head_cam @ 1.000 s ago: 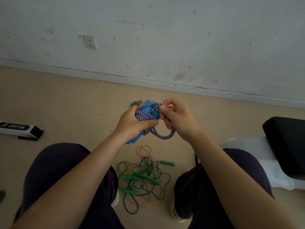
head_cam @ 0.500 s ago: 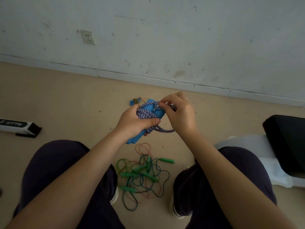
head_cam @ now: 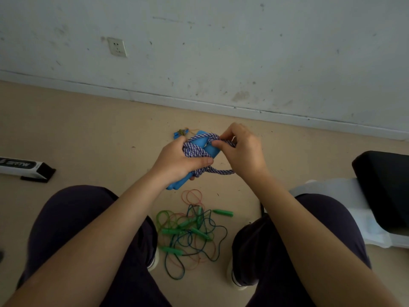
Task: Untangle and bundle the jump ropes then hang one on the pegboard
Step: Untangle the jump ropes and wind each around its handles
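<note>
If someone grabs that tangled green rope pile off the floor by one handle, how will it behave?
The tangled ropes look thin and floppy, so they'd likely sag and trail. Cords cross many times, so the pile probably lifts as one clump. The green handles look small, probably light.

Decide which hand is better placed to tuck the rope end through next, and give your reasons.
Probably the right hand: it already pinches the purple rope at the top of the wraps. The left hand grips the blue handles and bundle, so it should hold them steady.
</note>
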`<state>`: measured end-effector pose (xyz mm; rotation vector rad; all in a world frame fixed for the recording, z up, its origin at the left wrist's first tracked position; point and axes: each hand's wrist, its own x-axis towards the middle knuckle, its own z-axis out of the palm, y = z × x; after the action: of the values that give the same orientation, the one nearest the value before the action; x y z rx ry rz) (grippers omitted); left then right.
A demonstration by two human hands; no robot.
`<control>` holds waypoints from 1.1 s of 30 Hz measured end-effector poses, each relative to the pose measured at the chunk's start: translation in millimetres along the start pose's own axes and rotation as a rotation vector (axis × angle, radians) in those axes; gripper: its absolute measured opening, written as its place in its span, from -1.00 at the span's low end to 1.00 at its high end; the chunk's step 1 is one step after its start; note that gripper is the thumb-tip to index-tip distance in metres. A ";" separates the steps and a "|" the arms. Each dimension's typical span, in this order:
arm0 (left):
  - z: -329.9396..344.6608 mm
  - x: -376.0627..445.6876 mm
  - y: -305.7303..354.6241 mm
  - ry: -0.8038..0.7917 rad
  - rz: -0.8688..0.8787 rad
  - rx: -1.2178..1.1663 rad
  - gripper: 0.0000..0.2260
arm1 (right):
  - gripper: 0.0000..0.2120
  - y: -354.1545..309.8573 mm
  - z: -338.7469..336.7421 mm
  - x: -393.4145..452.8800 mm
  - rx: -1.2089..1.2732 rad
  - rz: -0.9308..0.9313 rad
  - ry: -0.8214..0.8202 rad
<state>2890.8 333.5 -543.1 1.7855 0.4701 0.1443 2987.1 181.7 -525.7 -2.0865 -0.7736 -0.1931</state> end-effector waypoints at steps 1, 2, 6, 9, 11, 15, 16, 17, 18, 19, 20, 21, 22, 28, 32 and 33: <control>-1.0 0.6 -0.4 -0.005 0.004 0.026 -0.54 | -0.82 0.5 0.3 -0.6 -0.008 0.010 -0.016; -2.1 0.9 -0.8 -0.009 0.008 0.055 -0.53 | -0.82 0.8 -0.1 -0.7 -0.018 0.018 -0.046; -2.8 -0.8 -0.7 -0.035 0.040 0.199 -0.45 | -0.84 3.4 -3.4 1.8 -0.041 -0.031 -0.162; -0.6 -1.6 0.2 -0.045 0.024 0.141 -0.45 | -0.85 4.3 -3.1 2.0 -0.056 -0.035 -0.122; 1.0 -1.2 1.1 -0.025 0.005 0.116 -0.50 | -0.85 4.0 0.1 0.9 -0.040 0.010 -0.112; 2.1 0.5 2.3 -0.004 0.025 0.174 -0.55 | -0.83 2.8 4.0 0.3 0.127 0.183 -0.122; 1.8 0.8 2.4 -0.007 0.032 0.182 -0.55 | -0.82 2.4 3.7 0.5 0.171 0.215 -0.133; 1.5 1.0 2.6 -0.012 0.037 0.188 -0.55 | -0.82 1.9 3.1 0.8 0.208 0.242 -0.145; 1.1 1.1 3.0 -0.018 0.040 0.194 -0.54 | -0.82 1.4 2.2 1.0 0.241 0.273 -0.161; 0.8 1.1 3.1 -0.023 0.043 0.197 -0.53 | -0.82 1.1 0.8 1.4 0.278 0.308 -0.180; 0.4 1.0 3.1 -0.027 0.046 0.199 -0.52 | -0.82 0.8 -0.9 1.7 0.322 0.341 -0.205; 0.0 0.9 2.8 -0.027 0.048 0.203 -0.52 | -0.81 0.6 -2.6 2.0 0.373 0.368 -0.233; -0.7 0.4 2.4 -0.025 0.048 0.211 -0.52 | -0.80 -0.1 -4.4 2.1 0.425 0.388 -0.259; -3.1 -0.6 2.6 0.007 0.044 0.246 -0.54 | -0.82 -6.1 -5.4 0.3 0.558 0.432 -0.258; -3.6 -2.7 4.2 0.021 0.040 0.287 -0.53 | -0.84 -4.0 -2.8 -0.9 0.500 0.414 -0.262; -3.6 -3.2 4.4 0.031 0.043 0.315 -0.53 | -0.85 -2.5 -2.9 -0.8 0.460 0.400 -0.281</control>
<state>2887.8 334.6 -537.4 2.1052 0.4979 0.1337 2985.3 180.1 -522.5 -1.7927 -0.4853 0.4652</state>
